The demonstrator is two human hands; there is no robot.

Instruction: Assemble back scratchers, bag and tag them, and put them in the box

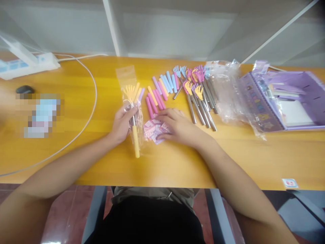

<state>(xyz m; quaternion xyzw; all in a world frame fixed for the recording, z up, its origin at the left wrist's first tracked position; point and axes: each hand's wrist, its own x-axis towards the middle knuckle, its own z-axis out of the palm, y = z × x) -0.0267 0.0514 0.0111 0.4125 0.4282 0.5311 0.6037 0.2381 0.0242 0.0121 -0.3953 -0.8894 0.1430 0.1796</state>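
My left hand (pixel 124 122) is closed around a back scratcher (pixel 136 142) with a yellow claw head, a metal shaft and a yellow grip. A clear plastic bag (pixel 126 74) is in the same hand; whether the scratcher lies inside it or on it, I cannot tell. My right hand (pixel 177 127) rests with fingers apart over a pile of small pink and purple cards (pixel 152 131), its fingertips touching them. Beyond the hands lie several coloured grip tubes (pixel 159 100) in pink, purple, yellow and blue. To their right, more back scratchers (pixel 203 112) with bare metal shafts are heaped.
Clear plastic bags (pixel 225 95) lie beside an open purple box (pixel 299 118) at the right. On the left are a power strip (pixel 33 66), a black object (pixel 24 89), a blurred-out item (pixel 44 115) and a looping white cable (pixel 94 101). A sticker (pixel 289 183) sits near the front edge.
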